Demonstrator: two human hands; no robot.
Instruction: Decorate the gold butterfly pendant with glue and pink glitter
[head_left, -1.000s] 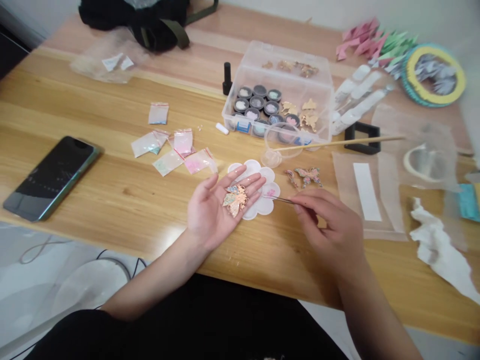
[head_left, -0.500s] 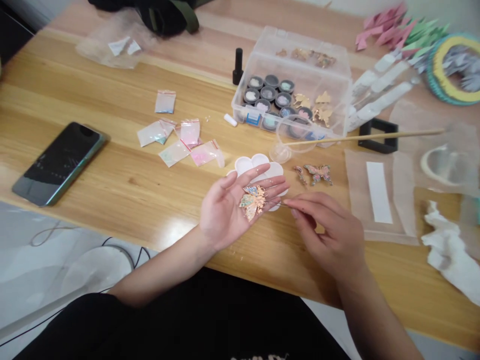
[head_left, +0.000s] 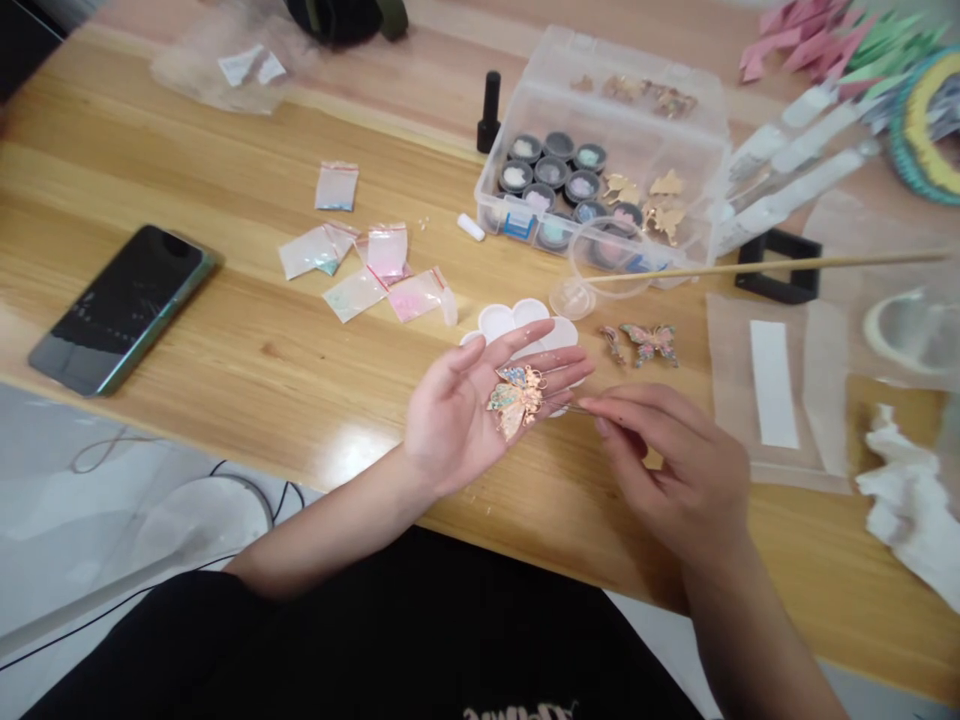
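My left hand (head_left: pixel 469 405) is palm up with its fingers stretched out. A gold butterfly ornament (head_left: pixel 517 400), with blue and green patches on its wings, lies across that palm and the finger bases. Pinched between the fingertips of my right hand (head_left: pixel 667 455) is a thin metal tool (head_left: pixel 574 406), its tip pointing at the butterfly; the rest of it is hidden in the hand. Under my left fingers sits a white flower-shaped palette (head_left: pixel 495 322), partly covered. Just beyond my right hand lie a pink and blue butterfly ornament (head_left: pixel 651 344) and a smaller ornament (head_left: pixel 612 343).
A clear box (head_left: pixel 487 215) holds small dark pots and gold pieces. A wooden stick (head_left: pixel 787 266) rests across a clear cup (head_left: pixel 577 298). Several small bags (head_left: pixel 350 296) and a phone (head_left: pixel 120 310) lie left. At right are a black frame (head_left: pixel 778 285) and crumpled tissue (head_left: pixel 904 490).
The whole view has shifted slightly, so the table things appear further right. Both hands keep nearly the same pose, with the metal tool still beside the butterfly.
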